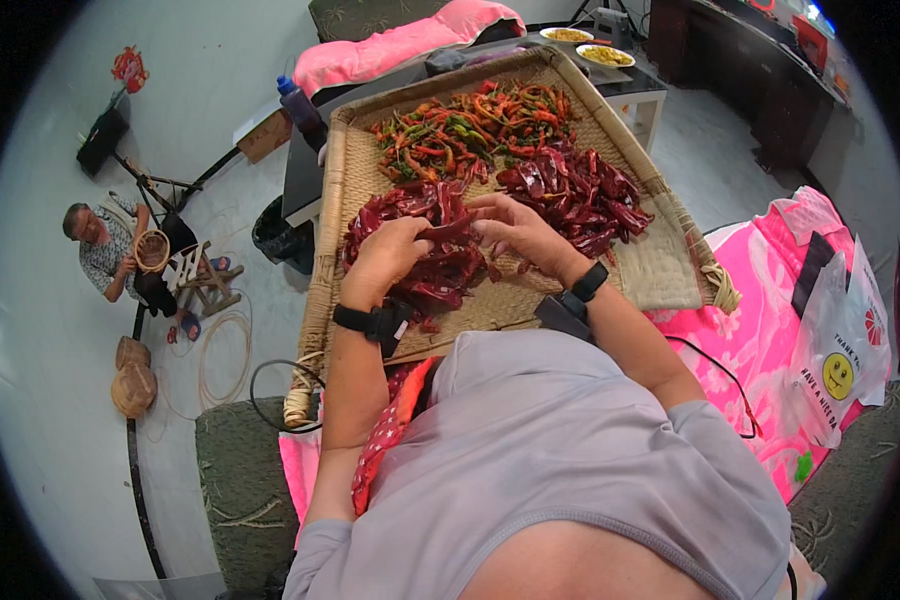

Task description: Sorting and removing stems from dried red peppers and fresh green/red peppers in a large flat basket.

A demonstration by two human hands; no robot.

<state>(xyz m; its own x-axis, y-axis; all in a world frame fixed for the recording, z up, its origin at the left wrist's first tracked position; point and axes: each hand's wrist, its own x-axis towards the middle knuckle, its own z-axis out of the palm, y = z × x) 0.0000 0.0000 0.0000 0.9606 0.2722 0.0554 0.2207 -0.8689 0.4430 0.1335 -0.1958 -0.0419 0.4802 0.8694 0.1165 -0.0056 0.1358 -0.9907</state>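
A large woven tray (pixel 660 268) lies in front of me with three heaps of chilies. Near its front left is a pile of dark red dried chilies (pixel 440 275), where both hands are at work. My left hand (pixel 392 252) pinches one end of a dried chili (pixel 454 233). At the other end of that chili are the curled fingers of my right hand (pixel 526 236). A second heap of dark red chilies (pixel 595 195) sits to the right, beyond my right hand. Smaller red, orange and green chilies (pixel 470 125) are spread over the far part.
A plastic bag (pixel 842 350) lies on a pink cloth (pixel 715 350) at right. Two plates of food (pixel 606 56) stand on the table past the tray. At left are a purple bottle (pixel 298 103), a black bin (pixel 280 240) and a seated person (pixel 120 245) holding a small basket.
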